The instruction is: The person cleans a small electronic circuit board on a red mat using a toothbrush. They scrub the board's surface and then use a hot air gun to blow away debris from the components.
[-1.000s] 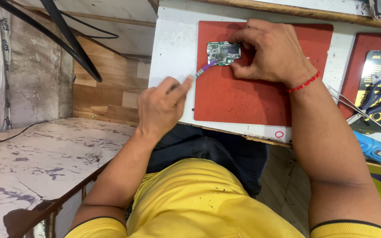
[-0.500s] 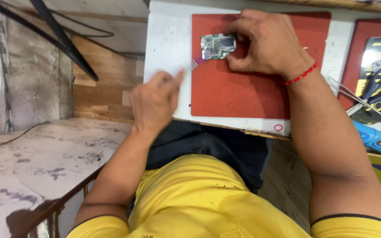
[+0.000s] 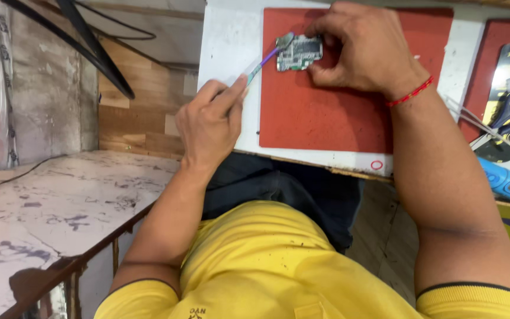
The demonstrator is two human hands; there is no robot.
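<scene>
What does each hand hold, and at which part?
Left hand holds a thin purple tool by its rear end. Right hand pinches the small circuit board at its right edge.

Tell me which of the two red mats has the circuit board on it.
The larger red mat in front of the person; the circuit board lies at its top left corner. The other red mat, at right, holds packaged tools.

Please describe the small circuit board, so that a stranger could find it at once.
Find the red mat on the white bench. Near its top edge, under the right hand, lies the circuit board. It is the only grey-green thing there, and the left hand's thin purple tool touches it.
</scene>
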